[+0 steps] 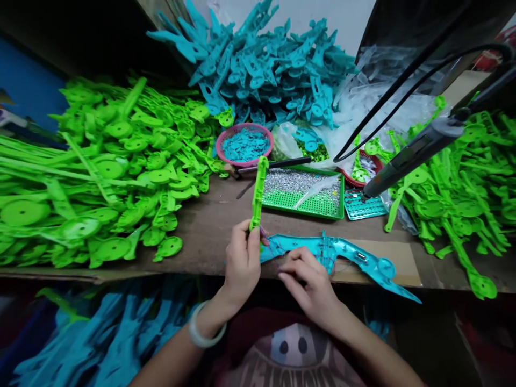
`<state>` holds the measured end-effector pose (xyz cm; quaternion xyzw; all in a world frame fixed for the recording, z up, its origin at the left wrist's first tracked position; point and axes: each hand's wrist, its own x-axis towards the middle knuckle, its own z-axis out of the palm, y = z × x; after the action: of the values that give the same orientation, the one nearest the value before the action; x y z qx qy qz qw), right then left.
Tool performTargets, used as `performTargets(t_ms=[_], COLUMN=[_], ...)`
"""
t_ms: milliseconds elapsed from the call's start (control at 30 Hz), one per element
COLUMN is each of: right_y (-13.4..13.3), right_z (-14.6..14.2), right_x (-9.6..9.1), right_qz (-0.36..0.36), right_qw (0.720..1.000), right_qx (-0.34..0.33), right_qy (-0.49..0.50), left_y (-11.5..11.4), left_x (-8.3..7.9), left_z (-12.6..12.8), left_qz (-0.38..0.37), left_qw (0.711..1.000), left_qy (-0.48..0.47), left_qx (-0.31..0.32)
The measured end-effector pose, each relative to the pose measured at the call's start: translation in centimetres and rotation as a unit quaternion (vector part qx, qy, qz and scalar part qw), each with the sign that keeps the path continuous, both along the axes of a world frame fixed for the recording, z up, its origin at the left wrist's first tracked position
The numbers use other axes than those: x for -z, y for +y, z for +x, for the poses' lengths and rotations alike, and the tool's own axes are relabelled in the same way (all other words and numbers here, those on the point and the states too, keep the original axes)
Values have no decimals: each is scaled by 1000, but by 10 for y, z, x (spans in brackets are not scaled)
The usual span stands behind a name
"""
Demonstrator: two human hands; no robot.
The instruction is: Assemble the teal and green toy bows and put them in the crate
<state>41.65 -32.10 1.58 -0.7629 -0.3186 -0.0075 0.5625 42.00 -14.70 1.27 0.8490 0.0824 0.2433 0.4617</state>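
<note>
My left hand is closed on the lower end of a narrow green plastic piece, which it holds upright. Thin purplish wires run from the base of that piece toward my right hand. The fingertips of my right hand are pinched together at the wires; exactly what sits between them is too small to make out. Behind and beside my right hand lies a long blue plastic shell, its ribbed inner side facing up. My fingers hide part of its left end.
Green parts pile up at left and right; blue parts heap at the back. A green tray holds small metal pieces, near a pink basket. A corded electric screwdriver hangs at the right above a teal perforated plate.
</note>
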Motion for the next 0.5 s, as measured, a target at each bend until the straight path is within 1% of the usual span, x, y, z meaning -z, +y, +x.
performTargets(t_ms=[33,67,100,133,167,200,233,300,333,367,400,433,500], right_y=[-2,-4,-7,-9,-12,-13,-14,-15,-15,-16,-17,-18,-21], right_z=[2,6,12,20,28,36,45,58,63,66,68,70,74], right_x=[-1,-4,-7,-11,-16,-22,-28,-40,-46,-50,-53,-55,-57], right_qz=[10,30,60,88,106,108,98,60,47,39,32,21,-7], right_qw=[1000,999,996,990,985,981,973,941,925,915,912,916,938], right_qx=[-3,23,67,104,113,84,23,-124,-174,-204,-220,-228,-225], right_qy=[3,3,9,32,77,140,207,309,336,347,345,329,263], left_y=[-2,-5,-8,-11,-14,-16,-18,-18,-17,-16,-14,-12,-9], left_x=[-4,-6,-8,-10,-10,-11,-10,-10,-9,-10,-10,-11,-15], left_z=[-2,-5,-8,-11,-14,-16,-18,-20,-20,-20,-20,-20,-20], left_qz=[-21,-50,-83,-115,-141,-157,-156,-115,-88,-65,-50,-43,-49], left_qw=[1000,999,996,993,988,986,985,990,991,991,991,989,988], left_qy=[-4,-10,-17,-23,-27,-32,-40,-69,-89,-106,-120,-128,-124], left_qx=[4,11,22,34,47,55,56,43,37,37,43,53,75])
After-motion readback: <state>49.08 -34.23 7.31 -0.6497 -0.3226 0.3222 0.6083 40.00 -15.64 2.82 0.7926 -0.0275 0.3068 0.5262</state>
